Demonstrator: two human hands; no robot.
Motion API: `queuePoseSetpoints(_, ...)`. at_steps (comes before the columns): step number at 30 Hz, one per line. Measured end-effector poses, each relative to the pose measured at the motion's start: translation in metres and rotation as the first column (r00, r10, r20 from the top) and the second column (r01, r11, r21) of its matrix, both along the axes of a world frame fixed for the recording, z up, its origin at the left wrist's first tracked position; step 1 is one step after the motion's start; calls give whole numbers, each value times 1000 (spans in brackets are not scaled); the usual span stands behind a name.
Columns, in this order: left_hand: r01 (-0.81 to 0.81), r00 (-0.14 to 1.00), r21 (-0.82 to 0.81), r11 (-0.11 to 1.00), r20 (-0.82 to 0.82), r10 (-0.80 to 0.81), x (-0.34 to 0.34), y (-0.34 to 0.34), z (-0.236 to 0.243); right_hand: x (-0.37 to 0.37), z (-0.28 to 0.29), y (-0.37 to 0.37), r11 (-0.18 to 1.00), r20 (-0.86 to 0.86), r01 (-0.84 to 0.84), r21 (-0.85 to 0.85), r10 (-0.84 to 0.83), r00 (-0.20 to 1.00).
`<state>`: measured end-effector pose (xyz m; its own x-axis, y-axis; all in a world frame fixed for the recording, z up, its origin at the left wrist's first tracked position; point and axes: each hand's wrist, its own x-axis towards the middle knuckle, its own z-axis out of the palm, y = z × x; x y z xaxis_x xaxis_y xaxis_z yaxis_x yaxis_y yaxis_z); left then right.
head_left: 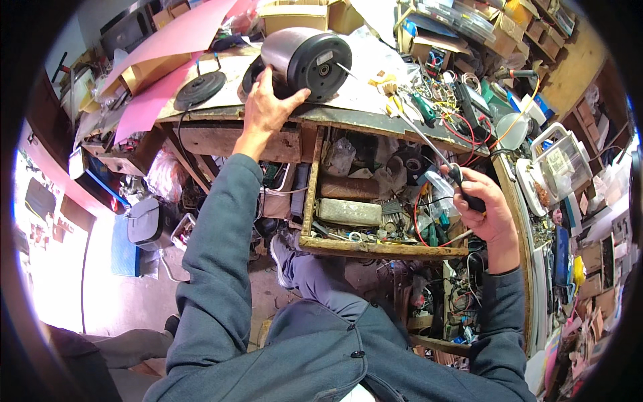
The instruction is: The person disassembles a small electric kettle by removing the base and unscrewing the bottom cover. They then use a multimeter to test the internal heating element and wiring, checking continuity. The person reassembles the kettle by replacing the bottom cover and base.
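On the workbench an electric kettle (291, 50) with a brushed metal body lies on its side, its round black underside turned to the right. My left hand (271, 107) steadies it, thumb against the rim of the base and fingers on the body. In my right hand (485, 201), over the open drawer, is a long screwdriver (434, 144) with a black handle. Its thin shaft slants up and left toward the kettle; whether the tip touches the underside I cannot tell. Left of the kettle lies a round black power base (201, 91) with a cord.
Below the bench edge an open wooden drawer (385, 250) holds assorted parts and tools. Loose wires and pliers (396, 104) clutter the bench's right side. A clear jug (561, 164) stands at the right. Pink sheets (164, 50) cover the left; another person's leg (127, 348) shows lower left.
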<state>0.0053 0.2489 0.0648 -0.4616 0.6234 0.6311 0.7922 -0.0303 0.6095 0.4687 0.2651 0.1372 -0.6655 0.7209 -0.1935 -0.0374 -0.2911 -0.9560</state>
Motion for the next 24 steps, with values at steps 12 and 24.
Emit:
queuePoseSetpoints(12,-51,997,4,999,-56,51,2,3,-1,-19,-17,-6,605,-492,587,537,-340,801)
queuePoseSetpoints(24,-48,999,-68,997,15,50,-2,-5,4,-21,-32,-23,427,-311,604,673,-577,755)
